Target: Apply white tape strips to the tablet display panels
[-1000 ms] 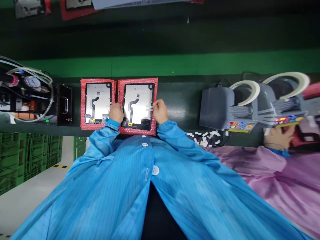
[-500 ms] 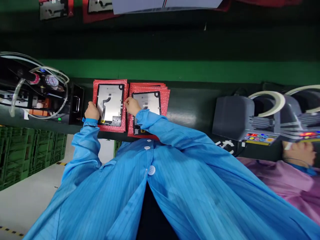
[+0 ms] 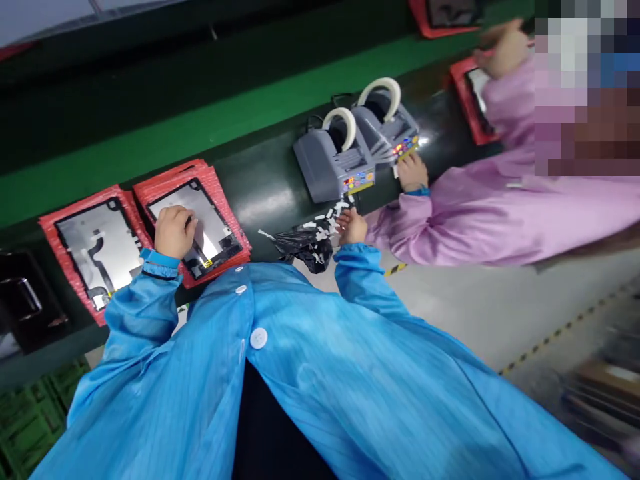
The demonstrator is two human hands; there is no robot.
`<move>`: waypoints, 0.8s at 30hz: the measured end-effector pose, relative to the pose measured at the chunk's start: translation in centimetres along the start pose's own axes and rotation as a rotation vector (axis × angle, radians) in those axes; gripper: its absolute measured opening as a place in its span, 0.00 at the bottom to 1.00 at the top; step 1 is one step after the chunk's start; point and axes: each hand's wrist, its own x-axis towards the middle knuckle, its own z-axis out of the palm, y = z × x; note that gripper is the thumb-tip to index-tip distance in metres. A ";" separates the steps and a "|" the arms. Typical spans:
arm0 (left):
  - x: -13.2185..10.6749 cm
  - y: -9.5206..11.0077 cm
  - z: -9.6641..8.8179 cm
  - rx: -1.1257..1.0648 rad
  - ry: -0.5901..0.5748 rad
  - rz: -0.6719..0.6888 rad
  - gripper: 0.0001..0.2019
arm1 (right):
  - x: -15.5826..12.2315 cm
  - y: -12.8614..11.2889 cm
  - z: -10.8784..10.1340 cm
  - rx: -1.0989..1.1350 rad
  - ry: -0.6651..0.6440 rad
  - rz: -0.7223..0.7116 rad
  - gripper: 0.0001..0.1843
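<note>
My left hand (image 3: 173, 231), fingers curled, hovers at the left edge of the right-hand display panel (image 3: 213, 227); whether anything is pinched in it is hidden. This panel has a silver back, a black frame and a dark flex cable, and lies on a stack of red bubble-wrap bags (image 3: 233, 220). A second similar panel (image 3: 123, 243) rests on red wrap to its left. Far to the right, my right hand (image 3: 353, 227) has its fingers apart beside white tape scraps (image 3: 323, 235) stuck on a black plastic bag (image 3: 295, 241) at the bench edge.
Two grey tape dispensers (image 3: 320, 167) with white rolls stand behind my right hand. A co-worker in a pink sleeve (image 3: 465, 207) has one hand (image 3: 413, 172) at the farther dispenser. A black box with a handle (image 3: 30, 300) sits at the left.
The view has swung to the right. My right hand has left the panels for the tape scraps by the bag. My left hand has moved from the left panel to the right one.
</note>
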 end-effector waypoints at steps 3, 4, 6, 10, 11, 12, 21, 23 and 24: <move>1.1 1.6 0.7 -0.008 -0.060 0.076 0.14 | 2.1 -0.6 0.5 0.108 -0.052 0.002 0.17; 1.3 2.0 0.7 -0.004 -0.073 0.087 0.15 | 2.5 -0.7 0.9 0.136 -0.063 -0.014 0.16; 1.5 2.5 0.8 0.011 -0.087 0.093 0.16 | 3.0 -0.7 1.6 0.158 -0.046 -0.066 0.12; 1.8 3.0 0.9 0.020 -0.099 0.110 0.16 | 3.0 -0.5 1.3 0.128 0.087 -0.116 0.09; 1.9 3.0 0.9 0.015 -0.103 0.116 0.15 | 2.9 -0.4 1.0 0.128 0.112 -0.111 0.10; 1.9 2.9 1.0 0.009 -0.106 0.120 0.14 | 2.7 -0.4 0.6 0.141 0.123 -0.103 0.10; 2.5 3.5 1.5 -0.041 -0.162 0.138 0.13 | 2.5 -0.9 0.8 0.335 -0.009 -0.137 0.10; 2.5 3.6 1.4 -0.057 -0.168 0.134 0.13 | 2.7 -1.0 1.2 0.312 -0.009 -0.137 0.14; 2.5 3.6 1.4 -0.065 -0.170 0.131 0.12 | 2.9 -1.0 1.4 0.304 -0.001 -0.139 0.15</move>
